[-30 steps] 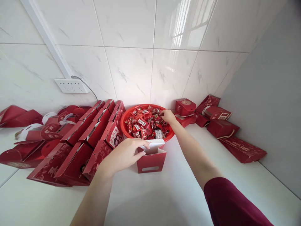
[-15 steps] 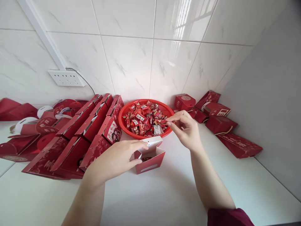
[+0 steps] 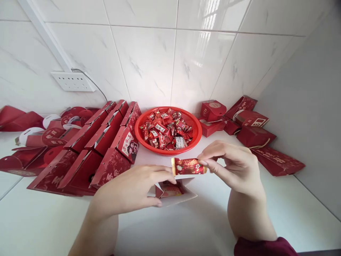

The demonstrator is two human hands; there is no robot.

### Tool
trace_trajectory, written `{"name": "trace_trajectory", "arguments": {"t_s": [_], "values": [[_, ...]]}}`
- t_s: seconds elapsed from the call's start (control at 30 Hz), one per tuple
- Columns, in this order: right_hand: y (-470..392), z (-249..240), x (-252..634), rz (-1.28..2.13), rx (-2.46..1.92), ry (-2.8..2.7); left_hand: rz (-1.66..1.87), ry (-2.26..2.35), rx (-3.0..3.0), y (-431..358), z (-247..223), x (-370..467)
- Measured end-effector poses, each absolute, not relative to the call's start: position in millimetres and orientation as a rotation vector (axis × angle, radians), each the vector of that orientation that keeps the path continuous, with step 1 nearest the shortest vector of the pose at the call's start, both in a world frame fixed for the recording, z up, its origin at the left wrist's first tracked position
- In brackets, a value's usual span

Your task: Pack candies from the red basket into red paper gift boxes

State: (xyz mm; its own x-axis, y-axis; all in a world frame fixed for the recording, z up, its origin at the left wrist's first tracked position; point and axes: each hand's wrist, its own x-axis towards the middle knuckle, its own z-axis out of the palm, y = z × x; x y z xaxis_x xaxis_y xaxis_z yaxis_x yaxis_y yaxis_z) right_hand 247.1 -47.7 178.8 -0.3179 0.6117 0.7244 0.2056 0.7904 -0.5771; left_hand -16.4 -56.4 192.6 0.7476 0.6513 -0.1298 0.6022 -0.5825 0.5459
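White worktop (image 3: 170, 234); right hand (image 3: 237, 170) pinches oblong red-gold wrapped sweet (image 3: 188, 166) (end-held, could slip); left hand (image 3: 133, 190) grips red cardboard box (image 3: 182, 198).

Soft, pale daylight fills the room evenly, and the wall tiles (image 3: 144, 64) throw back barred, window-like glare (image 3: 213, 14) high above the table's (image 3: 279, 213) far edge. A faint shadow (image 3: 160, 234) with blurry borders spreads toward its near edge. Along the right edge the grey panel (image 3: 301, 106) looks dull, darkening into the upper corner. By the left edge, red boxes (image 3: 50, 170) appear stretched and smeary. The wrapped sweet (image 3: 189, 166) shows its pattern clearly, its lettering too soft to read.
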Motion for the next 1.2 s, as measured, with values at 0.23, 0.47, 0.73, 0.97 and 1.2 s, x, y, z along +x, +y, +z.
{"name": "trace_trajectory", "arguments": {"t_s": [0.23,0.47,0.73,0.97,1.2], "values": [[-52,184,247,0.466,-0.466,-2.037,0.122,0.916,2.378,-47,191,-18],[-63,180,238,0.408,-0.413,-2.223,0.079,0.887,2.322,-40,195,-19],[-65,172,226,0.191,-0.591,-2.449,0.116,0.876,2.315,-40,191,-21],[-65,173,225,0.094,-0.704,-2.509,0.089,0.888,2.298,-40,195,-19],[-65,170,227,0.117,-0.804,-2.591,0.095,0.896,2.276,-39,194,-20]]}}
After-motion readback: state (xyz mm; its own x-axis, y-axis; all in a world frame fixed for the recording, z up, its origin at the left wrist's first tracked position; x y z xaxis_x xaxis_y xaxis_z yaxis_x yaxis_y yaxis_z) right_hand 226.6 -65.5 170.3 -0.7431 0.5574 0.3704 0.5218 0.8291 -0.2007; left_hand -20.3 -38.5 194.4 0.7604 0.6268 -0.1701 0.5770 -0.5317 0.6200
